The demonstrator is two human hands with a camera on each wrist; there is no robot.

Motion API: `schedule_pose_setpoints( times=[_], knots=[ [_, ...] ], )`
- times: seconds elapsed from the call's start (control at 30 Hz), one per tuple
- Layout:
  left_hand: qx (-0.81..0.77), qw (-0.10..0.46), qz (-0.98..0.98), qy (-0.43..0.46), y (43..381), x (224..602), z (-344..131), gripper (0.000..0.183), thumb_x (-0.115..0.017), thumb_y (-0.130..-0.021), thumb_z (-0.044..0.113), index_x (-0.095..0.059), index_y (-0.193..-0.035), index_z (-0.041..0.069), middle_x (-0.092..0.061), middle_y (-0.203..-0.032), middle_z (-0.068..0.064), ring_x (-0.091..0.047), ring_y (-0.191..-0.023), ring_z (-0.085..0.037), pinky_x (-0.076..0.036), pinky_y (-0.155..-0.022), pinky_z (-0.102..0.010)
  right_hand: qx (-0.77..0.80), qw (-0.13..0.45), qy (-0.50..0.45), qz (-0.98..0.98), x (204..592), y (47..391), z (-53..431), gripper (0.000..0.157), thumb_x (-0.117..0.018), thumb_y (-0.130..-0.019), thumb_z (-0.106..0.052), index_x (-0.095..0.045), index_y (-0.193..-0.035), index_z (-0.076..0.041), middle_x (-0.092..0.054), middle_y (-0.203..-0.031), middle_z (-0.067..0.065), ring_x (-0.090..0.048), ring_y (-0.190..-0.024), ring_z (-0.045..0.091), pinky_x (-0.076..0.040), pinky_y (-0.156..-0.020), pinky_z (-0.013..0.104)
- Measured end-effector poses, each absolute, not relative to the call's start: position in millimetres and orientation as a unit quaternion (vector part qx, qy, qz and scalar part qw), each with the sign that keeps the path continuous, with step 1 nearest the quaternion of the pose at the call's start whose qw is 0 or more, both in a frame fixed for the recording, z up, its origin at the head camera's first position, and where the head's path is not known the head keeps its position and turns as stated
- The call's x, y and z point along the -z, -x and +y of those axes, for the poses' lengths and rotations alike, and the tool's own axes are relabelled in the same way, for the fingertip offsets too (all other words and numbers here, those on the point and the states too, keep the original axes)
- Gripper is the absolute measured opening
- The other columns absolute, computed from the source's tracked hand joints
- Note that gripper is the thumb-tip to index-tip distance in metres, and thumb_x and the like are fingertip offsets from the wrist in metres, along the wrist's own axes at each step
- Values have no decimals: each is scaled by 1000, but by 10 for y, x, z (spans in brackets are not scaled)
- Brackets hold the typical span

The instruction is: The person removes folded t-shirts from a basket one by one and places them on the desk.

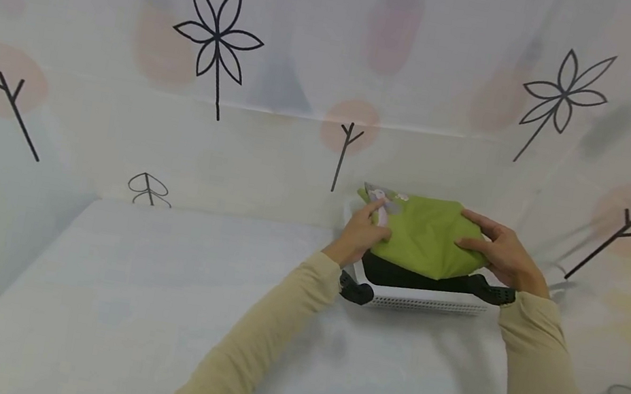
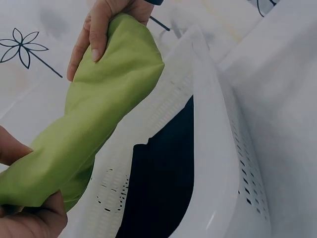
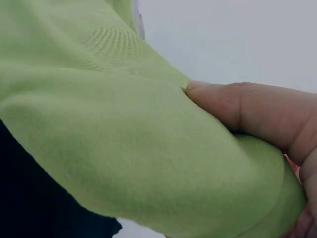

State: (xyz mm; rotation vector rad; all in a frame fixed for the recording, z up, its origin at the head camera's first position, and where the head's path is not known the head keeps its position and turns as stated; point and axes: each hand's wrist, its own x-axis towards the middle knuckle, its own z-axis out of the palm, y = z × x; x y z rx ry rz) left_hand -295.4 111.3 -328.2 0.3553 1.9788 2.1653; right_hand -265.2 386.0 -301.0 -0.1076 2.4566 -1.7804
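A green folded garment [image 1: 423,238] with a grey and pink print at its upper left corner is held by both hands over a white basket [image 1: 429,303]. My left hand [image 1: 360,235] pinches its left end beside the print. At the opposite end my right hand [image 1: 501,254] grips it, thumb on top and fingers beneath, as the right wrist view shows of the green cloth [image 3: 124,139]. Dark cloth [image 2: 166,163] lies inside the basket, partly covered by the garment in the head view.
The basket has perforated walls and stands on the white table [image 1: 179,313], near the back wall. Patterned sheeting [image 1: 289,48] with flower and twig drawings hangs behind and at both sides.
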Motion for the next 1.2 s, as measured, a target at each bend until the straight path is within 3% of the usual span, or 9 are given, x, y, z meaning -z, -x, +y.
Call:
schedule_pose_setpoints(
  times=[0.47,0.73,0.9,1.03,1.2],
  knots=[
    [-751,116,630,-162,2963,3247,859,82,-56,-78,-14,-34,-152,16,-20,-158,-11,-48,-80,-17,-45,-69,-27,594,22,39,803,2933,2520,3668,77,-70,-91,-11,-26,-154,-12,-8,-160,14,-57,-94,3,-51,-75,21],
    [-763,135,608,-171,2950,3244,755,81,-54,-80,-15,-31,-152,14,-22,-156,-12,-51,-78,-15,-47,-67,-23,602,3,47,797,2974,2477,3642,76,-69,-91,-10,-27,-154,-14,-6,-161,10,-54,-100,1,-50,-76,19],
    [-776,140,588,-179,2939,3210,689,81,-53,-80,-17,-31,-152,13,-28,-152,-11,-51,-78,-16,-48,-66,-23,608,-8,45,792,2961,2463,3598,75,-70,-90,-8,-30,-153,-16,-15,-158,11,-55,-100,2,-51,-76,20],
    [-777,142,583,-191,2926,3182,616,80,-52,-81,-17,-31,-152,14,-23,-155,-9,-52,-78,-16,-47,-66,-23,603,-21,53,795,2938,2446,3548,75,-70,-89,-7,-31,-153,-16,-22,-154,14,-59,-96,4,-52,-74,21],
    [-772,138,586,-203,2914,3158,537,81,-51,-82,-17,-30,-153,14,-20,-156,-11,-52,-78,-16,-47,-66,-24,608,-33,62,791,2899,2418,3479,77,-71,-88,-6,-31,-153,-15,-20,-156,13,-60,-97,4,-52,-75,21]
  ],
)
